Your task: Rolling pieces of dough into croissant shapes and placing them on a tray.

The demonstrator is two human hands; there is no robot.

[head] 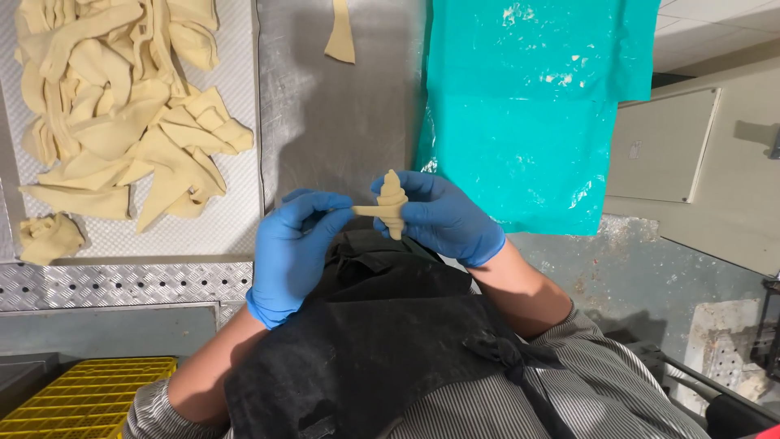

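Observation:
I hold a small rolled piece of pale dough [392, 204], shaped like a croissant, between both hands over the edge of a steel table [333, 122]. My left hand [292, 248], in a blue glove, pinches the dough's thin tail end. My right hand [443, 218], also in a blue glove, grips the rolled body from behind. Below the hands I see my black apron [382, 349] and striped sleeves.
A perforated tray [227, 219] at the left carries a heap of cut dough triangles and scraps [122, 106]. One dough strip [341, 36] lies on the steel table. A teal sheet [528, 106] with flour marks hangs at the right. A yellow crate [89, 398] sits at the lower left.

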